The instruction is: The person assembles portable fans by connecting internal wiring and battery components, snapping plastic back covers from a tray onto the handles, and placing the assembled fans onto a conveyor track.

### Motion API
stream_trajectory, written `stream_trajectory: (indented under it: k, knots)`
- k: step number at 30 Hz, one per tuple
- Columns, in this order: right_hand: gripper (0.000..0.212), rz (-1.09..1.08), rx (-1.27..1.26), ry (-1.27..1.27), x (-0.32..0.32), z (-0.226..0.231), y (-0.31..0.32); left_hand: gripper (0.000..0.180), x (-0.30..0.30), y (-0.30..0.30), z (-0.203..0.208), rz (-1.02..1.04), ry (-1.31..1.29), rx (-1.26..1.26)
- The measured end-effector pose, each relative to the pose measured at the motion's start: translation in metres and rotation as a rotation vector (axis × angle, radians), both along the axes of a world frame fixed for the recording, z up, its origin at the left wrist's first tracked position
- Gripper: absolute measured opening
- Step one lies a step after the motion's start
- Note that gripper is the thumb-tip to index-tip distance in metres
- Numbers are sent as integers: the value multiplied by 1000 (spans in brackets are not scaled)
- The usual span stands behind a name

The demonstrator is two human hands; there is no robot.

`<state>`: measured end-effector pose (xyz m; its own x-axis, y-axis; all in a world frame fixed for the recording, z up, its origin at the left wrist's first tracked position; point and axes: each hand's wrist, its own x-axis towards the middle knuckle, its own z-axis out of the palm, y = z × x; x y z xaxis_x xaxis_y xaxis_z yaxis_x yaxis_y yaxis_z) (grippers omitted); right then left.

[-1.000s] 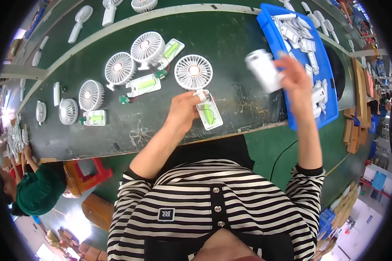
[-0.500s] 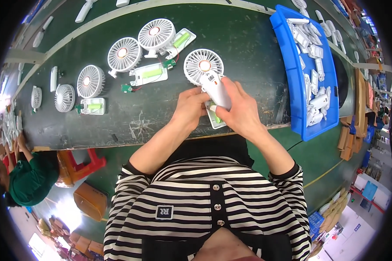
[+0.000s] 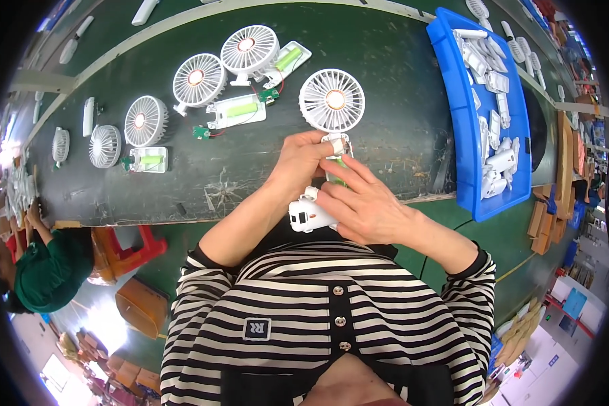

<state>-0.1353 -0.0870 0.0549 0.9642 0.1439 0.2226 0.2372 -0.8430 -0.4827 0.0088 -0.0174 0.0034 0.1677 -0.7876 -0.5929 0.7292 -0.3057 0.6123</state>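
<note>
A white handheld fan (image 3: 332, 100) lies on the dark green table with its round head away from me. Its slim handle half points toward me, and a green battery (image 3: 338, 177) shows in it between my hands. My left hand (image 3: 295, 164) is closed on the top of that handle, just below the head, thumb on top. My right hand (image 3: 369, 206) holds a loose white handle cover (image 3: 309, 215) low at the table's near edge. That hand's upper fingertips reach onto the opened handle beside the battery. Small parts under the fingers are hidden.
Several white fans (image 3: 199, 80) with opened handles, green batteries and small circuit boards (image 3: 201, 132) lie to the left. At the right stands a blue bin (image 3: 461, 135) of white handle parts. A person in green (image 3: 53, 274) sits at the far left by a red stool (image 3: 139, 247).
My right hand has drawn the handle cover off from above the handle, down toward my body. Its fingertips now touch the opened handle. The fan head has shifted slightly right.
</note>
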Motion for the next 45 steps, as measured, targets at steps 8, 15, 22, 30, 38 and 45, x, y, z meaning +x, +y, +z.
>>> stream_trajectory:
  k: [8, 15, 22, 30, 38, 45]
  knots:
    - [56, 51, 10, 101, -1, 6, -5, 19, -3, 1, 3, -36, -25, 7]
    - [56, 68, 56, 225, -4, 13, -7, 20, -6, 1, -1, -60, 15, 30]
    - [59, 102, 121, 339, -5, 24, -11, 18, -7, 4, 3, -142, -8, 39]
    - [39, 263, -35, 558, 1, 39, -5, 21, -12, 7, 8, -285, -74, 4]
    - [38, 291, -80, 665, 14, 35, -11, 18, -16, 6, 1, -208, -50, 55]
    - [49, 204, -47, 443, 3, 34, -18, 15, -16, 6, 1, -45, -11, 66]
